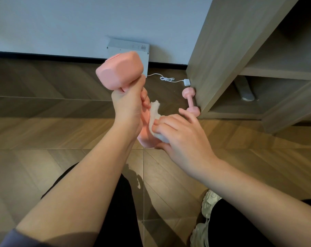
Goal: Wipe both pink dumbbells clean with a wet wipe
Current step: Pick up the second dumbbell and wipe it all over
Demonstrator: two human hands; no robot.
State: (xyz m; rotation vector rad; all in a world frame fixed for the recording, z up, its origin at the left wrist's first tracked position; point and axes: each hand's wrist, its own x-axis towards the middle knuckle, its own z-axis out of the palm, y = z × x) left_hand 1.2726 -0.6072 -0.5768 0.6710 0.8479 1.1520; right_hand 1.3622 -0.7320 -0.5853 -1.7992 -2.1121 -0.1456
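Note:
My left hand [128,107] grips the handle of a pink dumbbell [120,70], held upright above the floor with its top head near the camera. Its lower head shows pink below my hands. My right hand [179,134] holds a white wet wipe [155,114] and presses it against the dumbbell's lower head and handle. A second pink dumbbell [190,101] lies on the wooden floor against the base of the cabinet, just beyond my right fingers.
A wooden shelf cabinet [222,50] stands at the right. A white device [133,50] leans on the wall, with a white cable and plug [186,82] on the floor. My legs and a white shoe [207,205] are below.

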